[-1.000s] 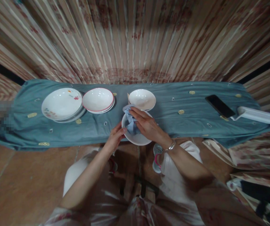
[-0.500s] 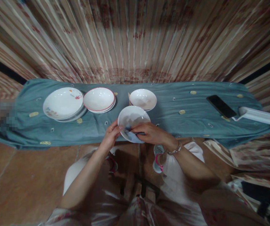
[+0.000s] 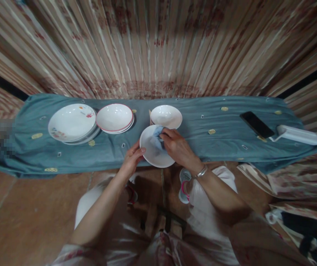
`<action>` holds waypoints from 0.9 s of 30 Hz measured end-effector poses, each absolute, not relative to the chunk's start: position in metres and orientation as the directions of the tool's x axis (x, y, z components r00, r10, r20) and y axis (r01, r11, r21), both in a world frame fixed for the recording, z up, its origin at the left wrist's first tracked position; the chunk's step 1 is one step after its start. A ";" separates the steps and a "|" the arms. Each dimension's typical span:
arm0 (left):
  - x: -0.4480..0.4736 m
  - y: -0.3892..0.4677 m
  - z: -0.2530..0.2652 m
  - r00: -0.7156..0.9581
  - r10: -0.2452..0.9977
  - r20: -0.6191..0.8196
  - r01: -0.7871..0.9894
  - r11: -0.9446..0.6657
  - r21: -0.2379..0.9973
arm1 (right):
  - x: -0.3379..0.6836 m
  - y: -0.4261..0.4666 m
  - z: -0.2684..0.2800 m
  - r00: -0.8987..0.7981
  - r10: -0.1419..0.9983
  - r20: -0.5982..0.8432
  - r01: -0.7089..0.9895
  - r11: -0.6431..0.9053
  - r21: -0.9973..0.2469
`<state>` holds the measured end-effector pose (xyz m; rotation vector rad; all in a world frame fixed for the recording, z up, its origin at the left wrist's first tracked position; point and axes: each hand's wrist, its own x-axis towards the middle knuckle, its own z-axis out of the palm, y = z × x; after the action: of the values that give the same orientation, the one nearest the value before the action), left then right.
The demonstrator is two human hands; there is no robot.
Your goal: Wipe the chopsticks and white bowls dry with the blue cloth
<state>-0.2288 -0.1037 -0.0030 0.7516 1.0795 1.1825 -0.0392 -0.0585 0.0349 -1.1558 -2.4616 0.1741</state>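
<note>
My left hand (image 3: 133, 158) grips the left rim of a white bowl (image 3: 155, 155), thumb on the inner edge. The bowl is tilted toward me over the table's front edge. A light blue cloth (image 3: 158, 133) is bunched in my right hand (image 3: 176, 146), pressed against the bowl's far inner wall. Just behind stand stacked white bowls (image 3: 166, 115). Further left is a stack of red-rimmed bowls (image 3: 114, 117), beside a stack of white plates with flower prints (image 3: 72, 123).
A blue-green tablecloth (image 3: 197, 144) with yellow pineapple prints covers the long narrow table. On its right lie a black phone (image 3: 257, 124) and a white long object (image 3: 298, 135). Pleated curtains (image 3: 158, 48) hang behind. A blurred-out patch covers the far left edge.
My right hand has moved the cloth from the bowl's near side up to its far rim. My left hand keeps its hold on the left rim.
</note>
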 end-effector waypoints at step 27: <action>-0.232 -0.105 0.000 0.077 0.983 -0.167 -0.397 0.184 0.899 | -0.047 -0.095 0.062 -0.761 0.580 0.289 0.445 0.792 -0.419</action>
<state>-0.2317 -0.1046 -0.0001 0.7960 0.9538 1.2165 -0.0471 -0.0952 0.0618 -0.7730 -2.5742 0.4601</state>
